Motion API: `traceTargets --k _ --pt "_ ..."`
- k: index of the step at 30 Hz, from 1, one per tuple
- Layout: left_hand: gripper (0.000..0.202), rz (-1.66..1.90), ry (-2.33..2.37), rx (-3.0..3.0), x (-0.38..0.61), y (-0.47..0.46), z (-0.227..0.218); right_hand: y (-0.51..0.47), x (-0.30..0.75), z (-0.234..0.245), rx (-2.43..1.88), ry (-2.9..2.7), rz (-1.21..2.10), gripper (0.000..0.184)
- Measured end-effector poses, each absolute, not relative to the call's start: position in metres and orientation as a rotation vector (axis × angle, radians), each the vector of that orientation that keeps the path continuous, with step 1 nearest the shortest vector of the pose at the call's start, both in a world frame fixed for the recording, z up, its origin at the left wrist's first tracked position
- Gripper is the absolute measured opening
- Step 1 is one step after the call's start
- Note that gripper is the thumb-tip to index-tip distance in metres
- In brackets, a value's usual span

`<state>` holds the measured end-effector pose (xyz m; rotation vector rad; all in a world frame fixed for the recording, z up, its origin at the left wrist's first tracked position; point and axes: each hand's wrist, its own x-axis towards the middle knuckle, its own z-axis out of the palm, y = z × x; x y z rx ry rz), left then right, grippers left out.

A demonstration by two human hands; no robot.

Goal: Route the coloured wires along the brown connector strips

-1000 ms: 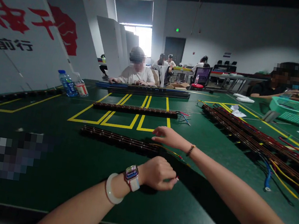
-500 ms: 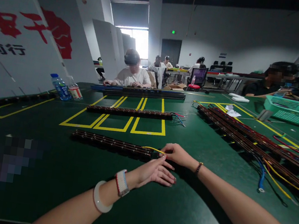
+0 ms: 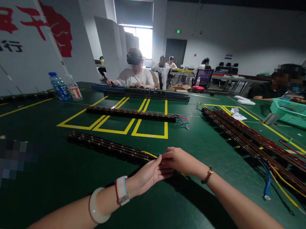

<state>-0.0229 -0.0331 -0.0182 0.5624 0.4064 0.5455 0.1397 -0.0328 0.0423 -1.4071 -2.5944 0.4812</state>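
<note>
A long dark strip with rows of small parts lies across the green table in front of me. A yellow wire leaves its right end. My left hand, with a watch and a pale bangle on the wrist, reaches up to that end, fingers stretched toward the wire. My right hand, with a bead bracelet, comes in from the right and its fingers are curled around the strip's right end, by the wire. The fingertips of the two hands meet there.
A second strip lies over yellow floor-style markings further back. Several long strips with coloured wires run along the right. Two water bottles stand at the left, a green basket at the far right. People sit at the far edge.
My right hand came down from above the strip to its right end. My left hand opened from a fist, slid forward and rose to meet it.
</note>
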Motion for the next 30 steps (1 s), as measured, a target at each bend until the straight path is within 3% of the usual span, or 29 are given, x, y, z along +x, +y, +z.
traceTargets --k 5,9,12,20,24,30 --pt "0.033 0.538 0.449 0.616 -0.023 -0.036 -0.012 -0.023 0.153 0.044 -1.380 -2.606 0.421 0.022" --pt "0.017 0.521 0.542 0.658 -0.023 -0.039 -0.006 -0.018 0.158 0.030 -1.351 -2.774 -0.092 0.026" --pt "0.015 0.505 0.566 0.683 -0.023 -0.040 -0.004 -0.015 0.158 0.020 -1.226 -2.899 -0.458 0.026" --pt "0.020 0.502 0.547 0.732 -0.022 -0.036 -0.011 -0.003 0.164 0.016 -1.015 -2.784 -0.950 0.029" --pt "0.020 0.492 0.553 0.735 -0.022 -0.037 -0.010 -0.005 0.164 0.013 -1.090 -2.657 -1.033 0.030" --pt "0.022 0.460 0.556 0.782 -0.023 -0.037 -0.008 -0.007 0.160 0.005 -1.198 -2.836 -0.871 0.033"
